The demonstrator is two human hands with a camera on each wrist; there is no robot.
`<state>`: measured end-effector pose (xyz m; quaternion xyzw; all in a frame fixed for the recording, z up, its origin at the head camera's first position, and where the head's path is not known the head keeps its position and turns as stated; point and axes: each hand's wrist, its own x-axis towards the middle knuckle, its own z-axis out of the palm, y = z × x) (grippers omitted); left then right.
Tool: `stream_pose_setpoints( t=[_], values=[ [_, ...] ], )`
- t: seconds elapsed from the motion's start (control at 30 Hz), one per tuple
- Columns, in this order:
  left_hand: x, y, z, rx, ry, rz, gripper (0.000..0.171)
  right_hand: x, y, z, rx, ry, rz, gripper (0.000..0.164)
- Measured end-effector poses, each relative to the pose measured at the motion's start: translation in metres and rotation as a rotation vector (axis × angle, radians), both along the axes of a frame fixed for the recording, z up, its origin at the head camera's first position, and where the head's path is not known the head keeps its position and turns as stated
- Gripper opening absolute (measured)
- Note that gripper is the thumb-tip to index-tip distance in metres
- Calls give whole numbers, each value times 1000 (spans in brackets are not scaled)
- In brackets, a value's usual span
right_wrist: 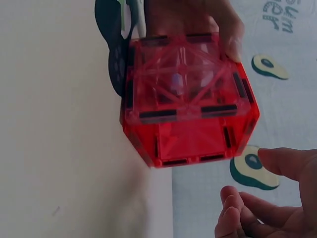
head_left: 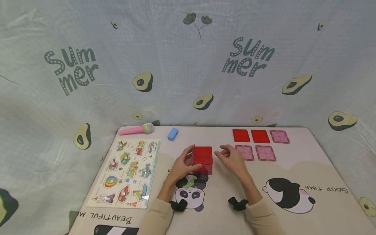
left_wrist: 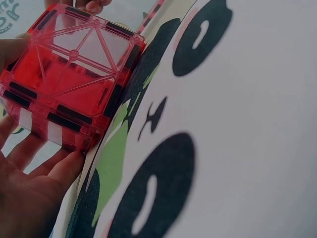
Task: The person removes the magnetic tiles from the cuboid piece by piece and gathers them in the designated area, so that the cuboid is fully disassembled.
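Observation:
A see-through red box of magnetic tiles [head_left: 202, 155] stands on the table near the panda print. My left hand [head_left: 181, 168] grips it from the left, thumb at the near top edge and fingers along its side. In the left wrist view, dark magnet strips line the edges of the box [left_wrist: 74, 74], and fingers of the left hand [left_wrist: 37, 183] press its side. To the right of the box, apart from it, is my right hand [head_left: 233, 160], fingers loosely bent with nothing between them. The right wrist view shows a gap between the right hand [right_wrist: 277, 198] and the box [right_wrist: 188, 99].
Two loose red tiles [head_left: 260, 136] and several pink tiles [head_left: 265, 153] lie flat at the back right. A blue block [head_left: 173, 134] and a pink toy microphone [head_left: 136, 129] lie at the back left. A picture puzzle board [head_left: 123, 173] covers the table's left side. Behind hangs a printed curtain [head_left: 170, 55].

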<state>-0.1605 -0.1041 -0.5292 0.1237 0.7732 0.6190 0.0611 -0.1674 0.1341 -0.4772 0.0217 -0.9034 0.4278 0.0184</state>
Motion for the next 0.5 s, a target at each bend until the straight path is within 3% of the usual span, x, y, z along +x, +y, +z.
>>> stream_pose_setpoints(
  t=[0.5],
  values=[
    [1, -1, 0, -16, 5, 9, 86, 3, -21, -2, -26, -114, 71, 39]
  ],
)
